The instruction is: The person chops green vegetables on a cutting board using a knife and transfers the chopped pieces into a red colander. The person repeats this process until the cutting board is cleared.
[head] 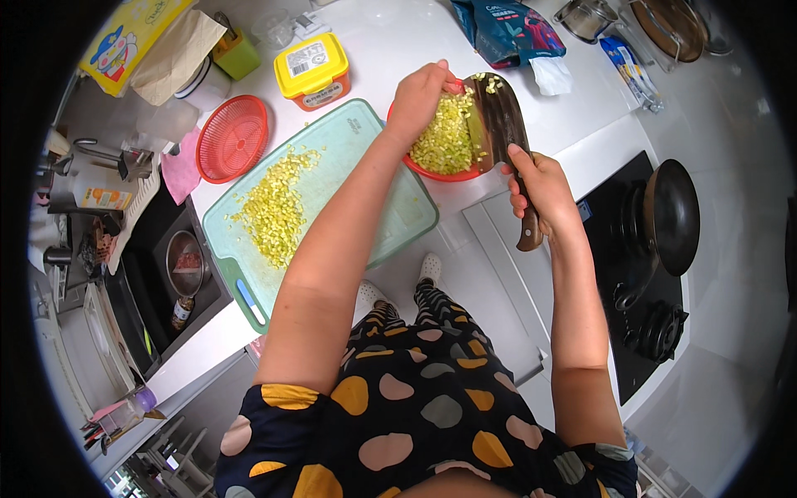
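Observation:
My right hand (540,180) grips the wooden handle of a Chinese cleaver (503,118). Its broad dark blade lies over the right side of a red bowl (445,176), and a few pale green bits cling near its far end. Finely chopped green vegetable (443,137) is heaped in the bowl. At the bowl's far left rim is my left hand (423,96), fingers curled around the edge. Under my left forearm lies a pale green cutting board (348,162), with a loose pile of the same chopped vegetable (274,211) on its left half.
A red plastic colander (233,140) and a yellow-lidded tub (313,68) stand behind the board. Left is a dark sink (143,267) with a metal bowl (185,264) holding meat. Right, a frying pan (675,218) rests on a black gas hob (604,249). A dark packet (507,31) sits at the back.

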`<state>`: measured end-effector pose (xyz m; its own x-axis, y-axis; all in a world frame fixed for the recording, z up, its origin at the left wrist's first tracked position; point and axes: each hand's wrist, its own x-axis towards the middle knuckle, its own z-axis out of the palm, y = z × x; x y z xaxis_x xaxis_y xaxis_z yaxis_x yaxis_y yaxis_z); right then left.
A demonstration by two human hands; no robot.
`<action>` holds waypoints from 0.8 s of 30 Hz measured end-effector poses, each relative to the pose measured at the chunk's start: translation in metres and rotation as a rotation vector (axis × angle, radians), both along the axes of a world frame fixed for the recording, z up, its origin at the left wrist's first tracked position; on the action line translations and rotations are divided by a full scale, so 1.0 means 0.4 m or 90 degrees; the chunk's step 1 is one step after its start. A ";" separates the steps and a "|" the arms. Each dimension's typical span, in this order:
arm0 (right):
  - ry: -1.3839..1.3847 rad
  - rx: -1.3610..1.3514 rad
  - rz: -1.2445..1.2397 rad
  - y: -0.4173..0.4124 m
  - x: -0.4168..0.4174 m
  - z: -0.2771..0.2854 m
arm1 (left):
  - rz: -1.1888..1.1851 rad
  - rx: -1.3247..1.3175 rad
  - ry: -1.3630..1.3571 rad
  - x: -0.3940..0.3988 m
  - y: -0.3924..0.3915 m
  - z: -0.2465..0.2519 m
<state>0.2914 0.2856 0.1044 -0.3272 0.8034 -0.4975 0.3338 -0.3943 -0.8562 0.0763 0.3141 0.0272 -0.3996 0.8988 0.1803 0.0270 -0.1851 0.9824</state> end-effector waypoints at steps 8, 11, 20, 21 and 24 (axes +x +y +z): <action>-0.066 0.049 0.050 -0.016 -0.006 0.018 | 0.166 -0.051 0.243 0.028 -0.007 0.037; -0.069 0.057 0.056 -0.017 -0.010 0.016 | 0.288 -0.054 0.281 0.092 0.006 0.046; -0.066 0.044 0.050 -0.039 -0.008 0.045 | 0.445 -0.044 0.402 0.163 0.052 0.012; -0.060 0.041 0.047 -0.038 -0.005 0.047 | 0.457 -0.058 0.419 0.160 0.050 0.005; -0.035 0.044 0.038 -0.029 0.005 0.047 | 0.417 -0.091 0.437 0.141 0.028 -0.015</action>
<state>0.2932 0.2741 0.1233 -0.3490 0.8160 -0.4608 0.4023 -0.3137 -0.8601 0.1326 0.3253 0.0212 -0.6789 0.5654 0.4684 0.6603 0.1910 0.7263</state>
